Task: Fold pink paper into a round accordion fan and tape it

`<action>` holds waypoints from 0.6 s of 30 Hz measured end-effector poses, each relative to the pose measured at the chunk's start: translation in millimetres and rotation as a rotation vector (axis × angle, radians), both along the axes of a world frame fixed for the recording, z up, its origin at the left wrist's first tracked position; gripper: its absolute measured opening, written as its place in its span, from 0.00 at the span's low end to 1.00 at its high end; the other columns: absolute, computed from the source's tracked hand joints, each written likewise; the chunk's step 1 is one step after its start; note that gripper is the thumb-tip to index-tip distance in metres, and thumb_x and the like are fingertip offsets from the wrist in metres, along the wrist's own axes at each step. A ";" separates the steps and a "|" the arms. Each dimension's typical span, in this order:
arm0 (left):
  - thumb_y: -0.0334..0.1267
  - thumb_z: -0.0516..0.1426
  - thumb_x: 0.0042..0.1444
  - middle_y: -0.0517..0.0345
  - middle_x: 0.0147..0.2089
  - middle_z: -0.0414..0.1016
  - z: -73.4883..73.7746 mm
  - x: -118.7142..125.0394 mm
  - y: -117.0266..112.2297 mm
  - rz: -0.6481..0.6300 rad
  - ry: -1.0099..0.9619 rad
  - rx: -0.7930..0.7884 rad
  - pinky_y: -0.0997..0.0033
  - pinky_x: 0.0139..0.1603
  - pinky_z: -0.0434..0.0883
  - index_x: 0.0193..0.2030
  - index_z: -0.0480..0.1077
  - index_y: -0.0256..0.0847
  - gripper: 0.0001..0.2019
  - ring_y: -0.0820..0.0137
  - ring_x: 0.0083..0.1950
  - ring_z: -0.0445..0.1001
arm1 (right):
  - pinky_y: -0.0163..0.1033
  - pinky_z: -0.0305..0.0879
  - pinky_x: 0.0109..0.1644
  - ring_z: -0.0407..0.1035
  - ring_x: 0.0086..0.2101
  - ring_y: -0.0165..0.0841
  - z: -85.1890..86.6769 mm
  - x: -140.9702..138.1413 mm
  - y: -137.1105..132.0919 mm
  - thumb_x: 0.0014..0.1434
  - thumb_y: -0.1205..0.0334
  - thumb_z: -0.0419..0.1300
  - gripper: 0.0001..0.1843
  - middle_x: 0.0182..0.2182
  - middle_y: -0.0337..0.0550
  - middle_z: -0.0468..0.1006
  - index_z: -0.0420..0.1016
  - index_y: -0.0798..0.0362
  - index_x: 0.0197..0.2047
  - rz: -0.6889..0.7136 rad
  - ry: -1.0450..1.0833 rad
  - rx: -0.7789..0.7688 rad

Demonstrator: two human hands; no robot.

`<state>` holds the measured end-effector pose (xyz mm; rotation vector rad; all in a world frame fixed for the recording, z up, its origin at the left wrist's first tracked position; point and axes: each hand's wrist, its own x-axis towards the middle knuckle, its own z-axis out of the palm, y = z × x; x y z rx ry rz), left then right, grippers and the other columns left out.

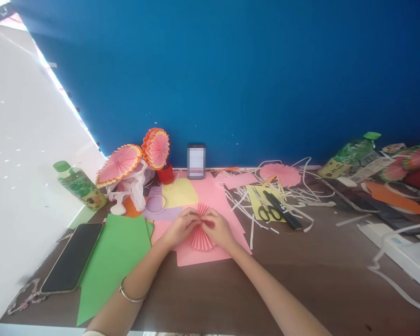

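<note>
The left hand [184, 227] and the right hand [218, 228] pinch, with fingertips together, the pink fan [201, 241] at its middle, over pink sheets [196, 259]. From the fan I see the left bottle [80, 185] at ten o'clock and the right bottle [350, 153] at two, both capped; their contents I cannot tell.

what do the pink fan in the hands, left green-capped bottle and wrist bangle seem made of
Pink fan: matte paper, judging by crisp pleats. Green-capped bottle: probably glossy plastic, from its translucent body. Wrist bangle: likely polished metal, given its silvery shine.
</note>
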<state>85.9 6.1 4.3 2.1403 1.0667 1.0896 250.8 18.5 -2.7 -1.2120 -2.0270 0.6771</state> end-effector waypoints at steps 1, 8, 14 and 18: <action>0.32 0.49 0.58 0.52 0.42 0.69 0.1 -0.3 0.1 -0.006 0.003 -0.002 0.66 0.47 0.67 0.37 0.71 0.40 0.09 0.70 0.45 0.68 | 0.37 0.65 0.32 0.67 0.30 0.31 -0.6 0.1 0.3 0.53 0.66 0.54 0.10 0.30 0.41 0.70 0.77 0.49 0.32 0.000 0.005 0.004; 0.32 0.49 0.58 0.53 0.41 0.69 0.0 -4.9 2.3 0.003 0.012 -0.022 0.67 0.47 0.67 0.36 0.71 0.40 0.09 0.70 0.44 0.68 | 0.38 0.65 0.36 0.67 0.32 0.31 1.7 5.1 0.3 0.54 0.65 0.54 0.07 0.31 0.41 0.70 0.73 0.51 0.30 0.066 -0.017 0.048; 0.32 0.51 0.57 0.53 0.41 0.69 0.4 -6.4 3.3 0.006 -0.018 -0.082 0.68 0.47 0.67 0.35 0.71 0.40 0.08 0.70 0.44 0.68 | 0.38 0.63 0.36 0.65 0.32 0.31 8.5 9.7 -1.2 0.57 0.64 0.51 0.07 0.31 0.40 0.67 0.67 0.51 0.28 0.112 -0.083 0.053; 0.33 0.51 0.57 0.54 0.41 0.70 -1.6 -7.7 4.8 0.013 -0.036 -0.108 0.68 0.46 0.67 0.35 0.71 0.40 0.07 0.70 0.44 0.68 | 0.39 0.63 0.38 0.65 0.33 0.31 9.0 12.7 -0.3 0.59 0.64 0.49 0.08 0.33 0.41 0.67 0.65 0.52 0.29 0.122 -0.083 0.030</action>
